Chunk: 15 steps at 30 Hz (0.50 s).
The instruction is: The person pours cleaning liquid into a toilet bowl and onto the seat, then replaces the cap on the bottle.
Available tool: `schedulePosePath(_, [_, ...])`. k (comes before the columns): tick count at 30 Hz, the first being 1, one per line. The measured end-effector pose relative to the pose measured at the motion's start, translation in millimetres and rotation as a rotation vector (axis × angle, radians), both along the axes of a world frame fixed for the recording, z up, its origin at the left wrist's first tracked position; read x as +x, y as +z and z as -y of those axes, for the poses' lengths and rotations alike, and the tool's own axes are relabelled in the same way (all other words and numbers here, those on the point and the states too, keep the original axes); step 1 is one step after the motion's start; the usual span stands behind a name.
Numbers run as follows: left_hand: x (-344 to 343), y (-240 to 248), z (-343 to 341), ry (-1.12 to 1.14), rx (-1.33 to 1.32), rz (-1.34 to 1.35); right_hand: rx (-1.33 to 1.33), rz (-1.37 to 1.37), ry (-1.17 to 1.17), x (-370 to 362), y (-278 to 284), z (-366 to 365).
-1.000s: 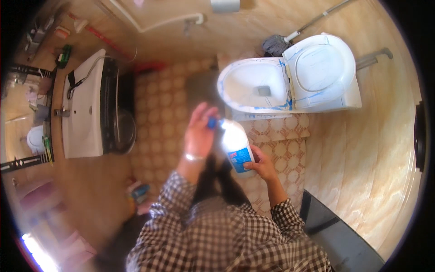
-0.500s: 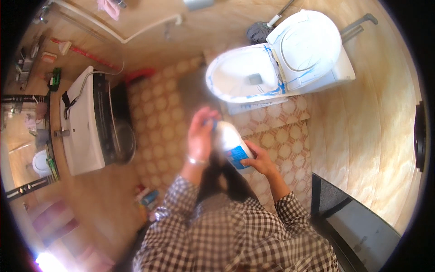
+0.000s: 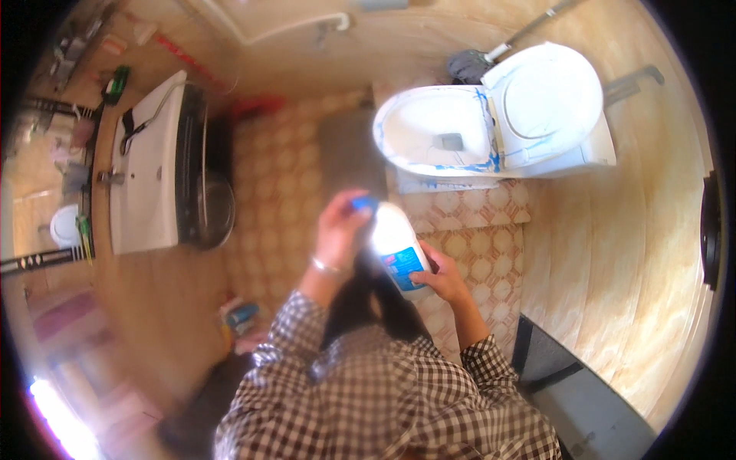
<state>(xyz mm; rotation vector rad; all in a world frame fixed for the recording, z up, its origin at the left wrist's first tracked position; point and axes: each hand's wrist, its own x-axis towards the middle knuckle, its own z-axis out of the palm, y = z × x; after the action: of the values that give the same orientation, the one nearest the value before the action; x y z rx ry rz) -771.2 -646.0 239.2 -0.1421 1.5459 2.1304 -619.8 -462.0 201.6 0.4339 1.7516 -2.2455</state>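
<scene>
A white bottle with a blue label [image 3: 400,264] tilts in front of my body, its top toward the upper left. My right hand [image 3: 447,277] wraps its lower end, thumb across the label. My left hand [image 3: 340,232], with a bracelet at the wrist, pinches a blue cap [image 3: 363,203] at the bottle's top. Whether the cap is on the neck or loose, I cannot tell. Beyond the bottle stands a white toilet [image 3: 392,126], its lid [image 3: 552,92] raised. Blue streaks mark its rim and hinge area.
At left, a white washbasin [image 3: 142,203] sits on a dark cabinet, beside a mirror [image 3: 46,184]. A grey mop head [image 3: 466,67] rests behind the toilet. A dark glossy panel [image 3: 583,391] stands at lower right. Several small containers [image 3: 241,314] lie at lower left.
My view has shifted, so the toilet sits lower and farther right. My left fingers, blurred before, now show plainly around the blue cap. The right hand keeps its hold on the bottle.
</scene>
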Motion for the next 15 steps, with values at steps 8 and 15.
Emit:
schedulePosePath(8, [18.3,-5.7,68.4,-0.086,0.198,-0.093,-0.162,0.115,0.121,-11.3,19.0,45.5])
schedulePosePath(15, [51.3,-6.6,97.7,0.345,0.385,-0.181,-0.123,0.144,0.219,-3.8,-6.6,61.4])
